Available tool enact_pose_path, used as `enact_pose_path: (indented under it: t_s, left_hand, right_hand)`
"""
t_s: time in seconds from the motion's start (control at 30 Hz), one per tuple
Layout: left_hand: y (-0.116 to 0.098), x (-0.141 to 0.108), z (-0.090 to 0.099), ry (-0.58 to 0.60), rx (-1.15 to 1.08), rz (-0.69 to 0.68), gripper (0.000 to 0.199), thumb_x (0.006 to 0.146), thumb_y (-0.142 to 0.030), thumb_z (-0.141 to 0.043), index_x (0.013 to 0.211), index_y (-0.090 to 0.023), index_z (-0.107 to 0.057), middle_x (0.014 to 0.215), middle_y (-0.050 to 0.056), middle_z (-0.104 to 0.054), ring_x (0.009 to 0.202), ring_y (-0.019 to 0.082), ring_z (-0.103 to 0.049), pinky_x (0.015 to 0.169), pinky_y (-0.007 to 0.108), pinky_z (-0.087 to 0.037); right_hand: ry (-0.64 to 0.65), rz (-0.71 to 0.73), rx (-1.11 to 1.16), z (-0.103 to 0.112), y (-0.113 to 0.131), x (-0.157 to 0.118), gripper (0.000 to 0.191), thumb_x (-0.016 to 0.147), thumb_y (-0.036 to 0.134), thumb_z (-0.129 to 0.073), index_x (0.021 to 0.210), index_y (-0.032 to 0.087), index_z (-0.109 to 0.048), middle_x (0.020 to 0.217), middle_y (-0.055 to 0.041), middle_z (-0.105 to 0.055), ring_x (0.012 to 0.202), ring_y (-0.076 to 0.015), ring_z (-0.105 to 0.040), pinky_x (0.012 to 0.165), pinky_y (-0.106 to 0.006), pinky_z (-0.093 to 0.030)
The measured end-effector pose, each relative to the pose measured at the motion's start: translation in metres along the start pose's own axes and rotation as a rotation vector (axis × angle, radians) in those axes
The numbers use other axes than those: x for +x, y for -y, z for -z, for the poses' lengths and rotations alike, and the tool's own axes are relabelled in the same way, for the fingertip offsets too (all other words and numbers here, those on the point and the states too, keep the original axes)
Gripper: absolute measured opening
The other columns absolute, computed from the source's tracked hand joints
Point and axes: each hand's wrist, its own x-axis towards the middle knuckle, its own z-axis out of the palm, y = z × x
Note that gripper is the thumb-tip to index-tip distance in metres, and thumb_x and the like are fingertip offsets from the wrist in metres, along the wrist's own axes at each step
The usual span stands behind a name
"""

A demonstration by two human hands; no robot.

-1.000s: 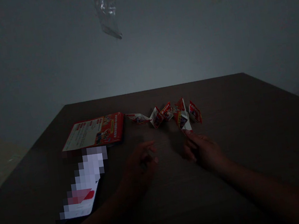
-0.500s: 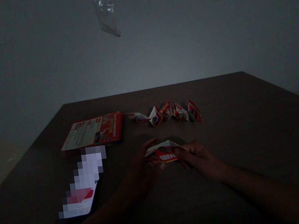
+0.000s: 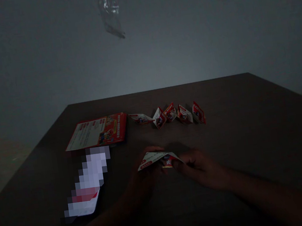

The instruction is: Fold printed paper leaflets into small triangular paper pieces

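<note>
Between clamped right fingers (image 3: 180, 167), folded paper (image 3: 153, 157) extends across left fingers (image 3: 155, 148), their grip unclear.

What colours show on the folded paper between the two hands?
The folded paper shows off-white and red, seen in the head view.

Held sheet (image 3: 153, 158): looked like thin printed paper, creased, its pale side matt.
Folded pieces (image 3: 159, 118): seemed printed paper, sharply creased.
Red-and-white stack (image 3: 87, 134): had a smooth, paper-like top.
Phone (image 3: 86, 208): showed a smooth screen, partly pixelated.
Table (image 3: 240, 116): had a smooth, dull, wood-like surface.
Wall (image 3: 172, 47): looked matt.
Clear strip (image 3: 110, 12): looked like crinkled, glossy plastic.
</note>
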Motion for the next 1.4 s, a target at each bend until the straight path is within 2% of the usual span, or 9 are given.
enact_pose_path:
  t_s: [0.13,0.4,0.53,0.73,0.9,1.03,1.1,1.27,1.4]
  left_hand:
    - [0.0,0.004,-0.002,-0.037,0.021,-0.006,0.016,0.077,-0.018,-0.052,0.092,-0.018,-0.057,0.076,-0.001,-0.062,0.062,0.014,-0.06,0.057,0.024,-0.048]
    - [-0.002,0.001,-0.004,-0.031,0.355,-0.046,0.015,0.072,-0.012,-0.051,0.082,-0.018,-0.061,0.076,0.0,-0.065,0.071,0.016,-0.061,0.063,0.024,-0.047]
    - [-0.005,0.001,-0.008,-0.059,0.416,-0.033,0.009,0.071,-0.015,-0.054,0.075,-0.017,-0.062,0.07,-0.001,-0.064,0.064,0.016,-0.059,0.06,0.024,-0.046]
    - [-0.007,0.003,-0.011,-0.067,0.305,0.081,0.011,0.076,-0.022,-0.054,0.075,-0.016,-0.063,0.065,-0.002,-0.062,0.059,0.014,-0.056,0.054,0.022,-0.043]
    - [-0.007,0.002,-0.009,0.039,0.056,0.14,0.01,0.074,-0.023,-0.058,0.079,-0.015,-0.062,0.066,-0.001,-0.058,0.057,0.012,-0.052,0.054,0.021,-0.042]
    - [-0.003,0.002,-0.008,0.193,-0.205,0.119,0.028,0.07,-0.03,-0.066,0.095,-0.017,-0.063,0.078,0.001,-0.059,0.064,0.012,-0.053,0.057,0.022,-0.042]
    - [0.001,0.003,-0.006,0.225,-0.302,0.099,0.039,0.066,-0.038,-0.069,0.098,-0.017,-0.062,0.07,0.0,-0.054,0.058,0.012,-0.049,0.051,0.022,-0.04]
    - [-0.004,0.0,-0.002,0.371,-0.148,0.086,0.026,0.072,-0.035,-0.066,0.089,-0.016,-0.064,0.069,-0.001,-0.053,0.062,0.012,-0.048,0.057,0.022,-0.038]
    - [-0.016,-0.004,-0.004,0.435,0.045,-0.022,0.023,0.076,-0.026,-0.062,0.096,-0.015,-0.064,0.089,0.004,-0.063,0.075,0.014,-0.051,0.063,0.022,-0.037]
  right_hand:
    - [0.019,0.057,-0.121,-0.001,0.006,0.001,0.029,0.093,0.032,-0.042,0.077,0.016,-0.061,0.055,0.0063,-0.038,0.047,-0.0071,-0.035,0.046,-0.021,-0.026]
    - [-0.152,0.114,-0.251,-0.002,0.012,0.0,0.016,0.089,0.03,-0.049,0.098,0.018,-0.056,0.083,-0.0035,-0.058,0.072,-0.0144,-0.053,0.064,-0.025,-0.039]
    - [-0.168,0.185,-0.358,-0.005,0.01,0.0,0.022,0.092,0.025,-0.041,0.08,0.017,-0.057,0.067,-0.0021,-0.053,0.063,-0.0136,-0.049,0.059,-0.026,-0.035]
    - [-0.264,0.13,-0.364,-0.008,0.007,0.0,0.032,0.092,0.027,-0.042,0.063,0.017,-0.051,0.057,0.0006,-0.044,0.052,-0.011,-0.042,0.052,-0.026,-0.03]
    - [-0.266,0.067,-0.187,-0.005,0.009,0.0,0.035,0.092,0.032,-0.042,0.064,0.015,-0.055,0.055,0.0011,-0.045,0.05,-0.0102,-0.041,0.049,-0.024,-0.029]
    - [-0.272,-0.039,0.19,-0.002,0.007,0.002,0.039,0.088,0.044,-0.048,0.067,0.014,-0.06,0.059,0.0001,-0.053,0.052,-0.0108,-0.044,0.049,-0.022,-0.034]
    - [-0.264,-0.096,0.405,-0.002,0.005,0.004,0.042,0.082,0.051,-0.053,0.065,0.014,-0.062,0.056,0.0006,-0.053,0.049,-0.0097,-0.042,0.047,-0.021,-0.034]
    - [-0.097,-0.206,0.749,-0.007,-0.001,0.005,0.042,0.068,0.055,-0.066,0.063,0.014,-0.064,0.053,0.0,-0.056,0.045,-0.0085,-0.045,0.043,-0.019,-0.036]
    - [0.011,-0.281,0.832,-0.011,-0.006,0.003,0.042,0.067,0.054,-0.068,0.07,0.012,-0.065,0.055,-0.0019,-0.059,0.045,-0.0098,-0.051,0.042,-0.019,-0.04]
